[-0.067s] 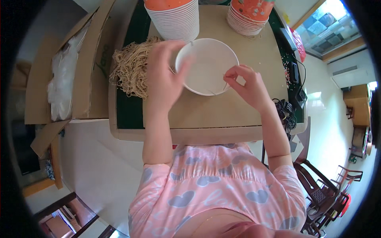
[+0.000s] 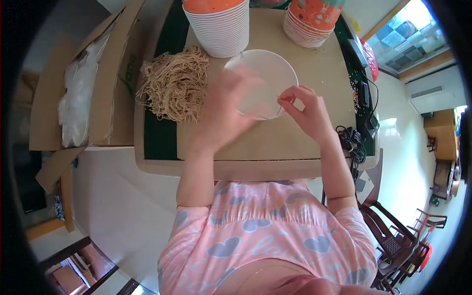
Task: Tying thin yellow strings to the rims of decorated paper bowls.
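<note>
A white round paper bucket lies in front of me, its wide opening facing up. My right hand is at the right side of its rim, thumb and forefinger pinched on a thin string. Smeared by motion, my left hand passes over the near left part of the bucket, so its fingers are unclear. A tangled heap of beige strings sits left of that hand.
At the back stand a tall stack of white and orange buckets and a shorter orange stack. An open cardboard box with plastic-wrapped contents is at the left. Black cables bunch up on the table's right edge.
My left hand has swept rightward and nearer, from the bucket's left rim to over its near left part. My right hand keeps its pinch at the rim.
</note>
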`<state>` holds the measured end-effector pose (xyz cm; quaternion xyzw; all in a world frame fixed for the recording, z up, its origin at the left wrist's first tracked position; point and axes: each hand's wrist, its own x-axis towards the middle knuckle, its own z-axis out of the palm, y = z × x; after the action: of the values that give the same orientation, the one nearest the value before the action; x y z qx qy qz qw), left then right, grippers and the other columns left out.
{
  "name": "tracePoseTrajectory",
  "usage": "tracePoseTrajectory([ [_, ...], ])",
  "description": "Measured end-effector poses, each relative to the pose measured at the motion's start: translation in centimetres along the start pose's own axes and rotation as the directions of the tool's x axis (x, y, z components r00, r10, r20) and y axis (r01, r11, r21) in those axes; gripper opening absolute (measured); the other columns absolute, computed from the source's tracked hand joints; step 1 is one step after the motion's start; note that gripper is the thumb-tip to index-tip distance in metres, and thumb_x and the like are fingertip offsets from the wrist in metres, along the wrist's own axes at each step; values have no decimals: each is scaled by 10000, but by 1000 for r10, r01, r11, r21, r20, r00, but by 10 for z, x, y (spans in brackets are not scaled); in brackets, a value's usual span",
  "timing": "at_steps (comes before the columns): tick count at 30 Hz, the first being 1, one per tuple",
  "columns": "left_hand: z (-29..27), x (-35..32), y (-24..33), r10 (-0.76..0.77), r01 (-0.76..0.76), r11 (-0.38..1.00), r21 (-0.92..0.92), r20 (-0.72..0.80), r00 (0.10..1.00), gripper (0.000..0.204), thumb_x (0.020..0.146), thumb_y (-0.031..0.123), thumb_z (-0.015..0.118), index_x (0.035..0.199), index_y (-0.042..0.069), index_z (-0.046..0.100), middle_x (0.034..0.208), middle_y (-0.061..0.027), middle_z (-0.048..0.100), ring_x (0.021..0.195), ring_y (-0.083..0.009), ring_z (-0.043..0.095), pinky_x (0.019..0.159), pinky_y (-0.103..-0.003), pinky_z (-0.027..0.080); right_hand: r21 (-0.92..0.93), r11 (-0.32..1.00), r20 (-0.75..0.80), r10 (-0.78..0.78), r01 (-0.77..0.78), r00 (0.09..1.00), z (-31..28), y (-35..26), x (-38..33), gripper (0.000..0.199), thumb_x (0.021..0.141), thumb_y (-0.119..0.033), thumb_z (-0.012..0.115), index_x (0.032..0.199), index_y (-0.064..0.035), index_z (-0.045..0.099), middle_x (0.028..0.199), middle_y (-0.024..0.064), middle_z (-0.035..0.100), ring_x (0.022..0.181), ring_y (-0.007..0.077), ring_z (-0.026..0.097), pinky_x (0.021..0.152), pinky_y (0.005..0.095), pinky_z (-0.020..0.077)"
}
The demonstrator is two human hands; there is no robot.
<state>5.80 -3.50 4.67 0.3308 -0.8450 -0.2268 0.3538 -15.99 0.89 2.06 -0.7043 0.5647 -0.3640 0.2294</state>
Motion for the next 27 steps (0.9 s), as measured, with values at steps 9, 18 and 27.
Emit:
tracePoseTrajectory([
  [9,37,-20,8,-73,100,991,-88,265,961,143,785,47,698,869,0,593,850,-129,643,819,-271,648,713,-368,506,40,999,-129,28,-23,991,10,-7,-17,62,816,-38,689,858,-24,645,755,59,663,719,195,629,863,324,463],
  [18,39,-18,24,-414,459,798,-391,197,888,141,839,62,692,948,5,623,674,-104,596,595,-177,584,580,-299,466,355,929,-187,176,-101,966,28,-8,-36,88,825,22,674,906,6,645,927,61,680,858,130,613,830,277,473],
  [27,56,-17,24,-377,397,862,-314,125,918,106,827,95,705,850,3,658,704,-105,641,576,-159,599,556,-301,452,787,617,-290,328,29,899,29,0,-36,61,876,29,608,932,17,632,1018,122,653,942,170,612,895,291,466],
])
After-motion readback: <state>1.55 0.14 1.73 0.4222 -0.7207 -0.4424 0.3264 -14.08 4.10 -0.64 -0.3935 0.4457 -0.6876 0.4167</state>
